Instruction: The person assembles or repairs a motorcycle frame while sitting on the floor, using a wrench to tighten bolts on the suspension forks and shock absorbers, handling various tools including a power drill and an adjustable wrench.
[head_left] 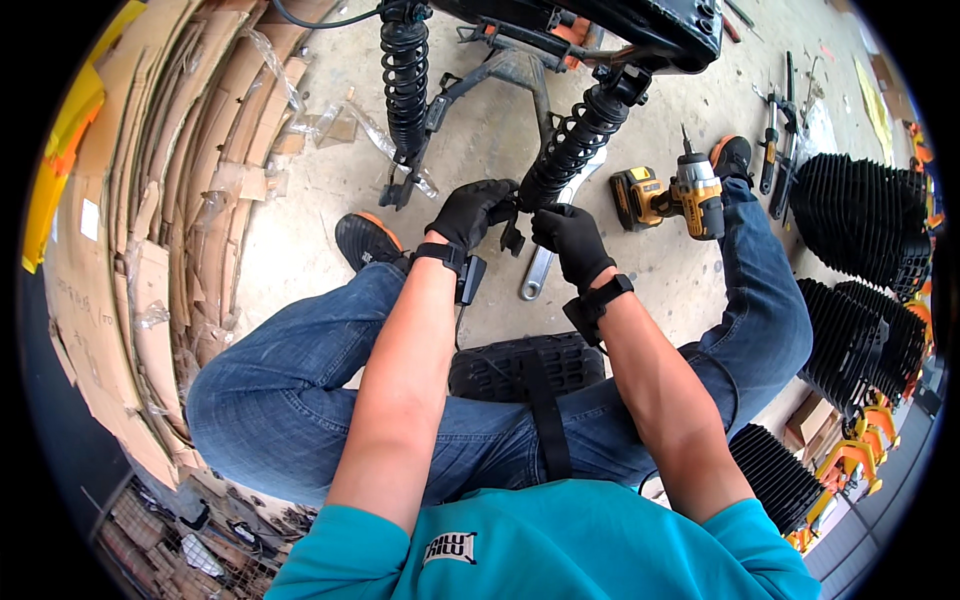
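A black coil-spring shock absorber (578, 142) hangs at a slant from a black metal frame (660, 28), its lower end between my hands. My left hand (472, 212), in a black glove, is closed at the left side of that lower end, by a small dark bracket (511, 238). My gloved right hand (574, 240) is closed in a pinch just right of it; what its fingers hold is hidden. Beneath, a silver wrench (536, 272) lies on the floor, partly covered by the shock absorber and my right hand. A second shock absorber (404, 88) hangs farther left.
A yellow and black cordless impact driver (697, 196) stands right of my right hand, bit upward. Flattened cardboard (150, 200) is stacked at the left. Black ribbed parts (862, 215) and hand tools (778, 140) lie at the right. A black padded seat (490, 372) is beneath me.
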